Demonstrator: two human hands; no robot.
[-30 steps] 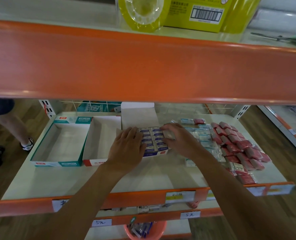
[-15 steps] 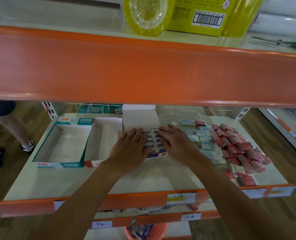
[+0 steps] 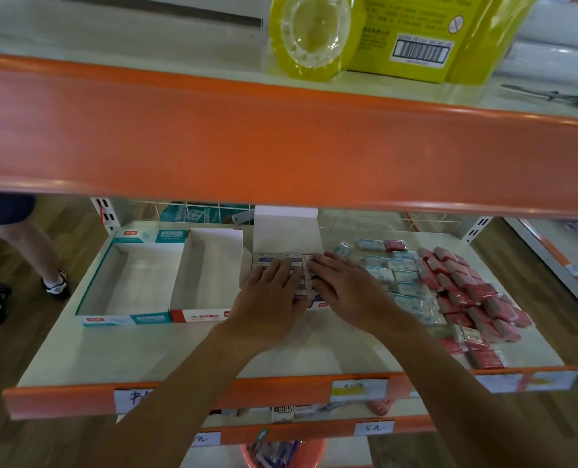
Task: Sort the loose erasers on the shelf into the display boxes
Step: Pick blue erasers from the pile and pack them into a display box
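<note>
A white display box [image 3: 285,236] with its lid flap standing up holds rows of blue-and-white erasers [image 3: 268,259] in the middle of the shelf. My left hand [image 3: 269,298] and my right hand [image 3: 346,287] lie flat on those erasers, side by side, fingers straight. Left of it stand an empty white and red box [image 3: 209,265] and an empty teal-trimmed box [image 3: 128,275]. Loose pale blue wrapped erasers [image 3: 395,275] and pink wrapped erasers [image 3: 466,292] lie in rows to the right.
The orange rail of the upper shelf [image 3: 280,143] overhangs the work area. The shelf's front edge [image 3: 280,390] carries price labels. A person's legs [image 3: 20,258] stand at the far left. An orange bucket [image 3: 284,450] sits below.
Both hands slid from the box's sides onto the top of the packed erasers and came closer together. The view tilted slightly.
</note>
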